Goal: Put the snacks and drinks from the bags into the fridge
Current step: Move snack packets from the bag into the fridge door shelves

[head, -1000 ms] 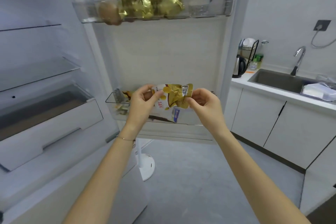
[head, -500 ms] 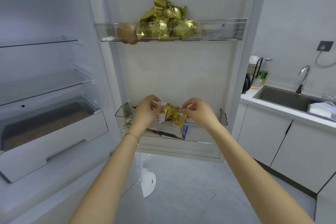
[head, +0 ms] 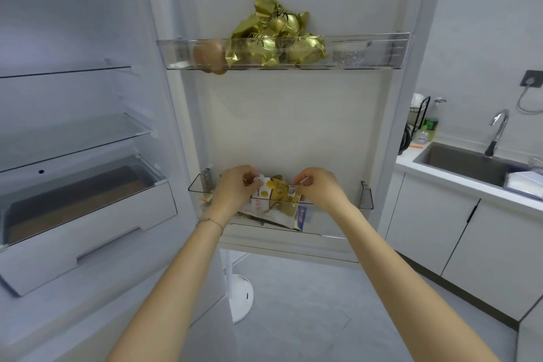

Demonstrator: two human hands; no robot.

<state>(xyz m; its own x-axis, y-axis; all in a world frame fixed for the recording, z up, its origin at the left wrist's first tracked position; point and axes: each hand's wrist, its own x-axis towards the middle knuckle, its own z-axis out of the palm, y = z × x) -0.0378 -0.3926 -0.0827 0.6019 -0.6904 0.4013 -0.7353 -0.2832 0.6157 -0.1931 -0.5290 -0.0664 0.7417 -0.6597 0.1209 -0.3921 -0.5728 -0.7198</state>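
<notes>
A white and gold snack packet (head: 274,195) sits partly inside the lower door bin (head: 365,200) of the open fridge. My left hand (head: 233,189) pinches its left top corner and my right hand (head: 318,188) pinches its right top corner. Other packets lie under it in the same bin. The upper door bin (head: 390,50) holds several gold foil packets (head: 273,38), a brown round item (head: 208,56) and a small clear tub (head: 349,53).
The fridge interior at left has glass shelves (head: 73,138) and a white drawer (head: 88,223). A counter with a sink (head: 461,163), tap (head: 498,132) and dish rack (head: 418,120) stands at right. A white stand base (head: 241,297) is on the grey floor below the door.
Both hands have lowered the snack packet from in front of the lower door bin down into it. My view has tilted upward.
</notes>
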